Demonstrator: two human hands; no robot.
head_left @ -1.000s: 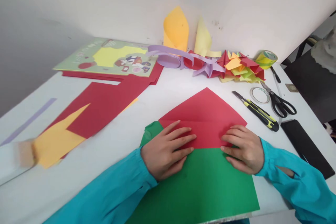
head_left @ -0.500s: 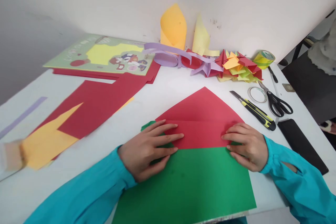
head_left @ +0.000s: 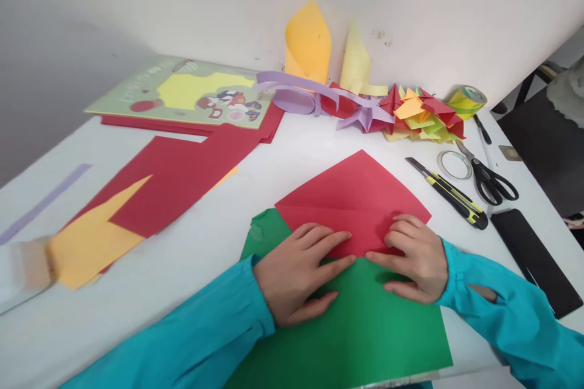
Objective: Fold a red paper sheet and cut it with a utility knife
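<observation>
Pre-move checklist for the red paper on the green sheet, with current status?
1. Left hand touching the red paper: ok.
2. Right hand touching it too: ok.
3. Green sheet flat throughout: not ok, far-left corner curled.
4. Red paper's near edge pressed fully flat: cannot tell, fingers cover parts.
5. Utility knife apart from both papers: ok.
6. Scissors apart too: ok.

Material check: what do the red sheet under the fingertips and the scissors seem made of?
Red sheet: probably matte paper or thin card, with a straight crease and no shine. Scissors: thin grey blades, likely metal; smooth, evenly black handles, probably plastic.
</observation>
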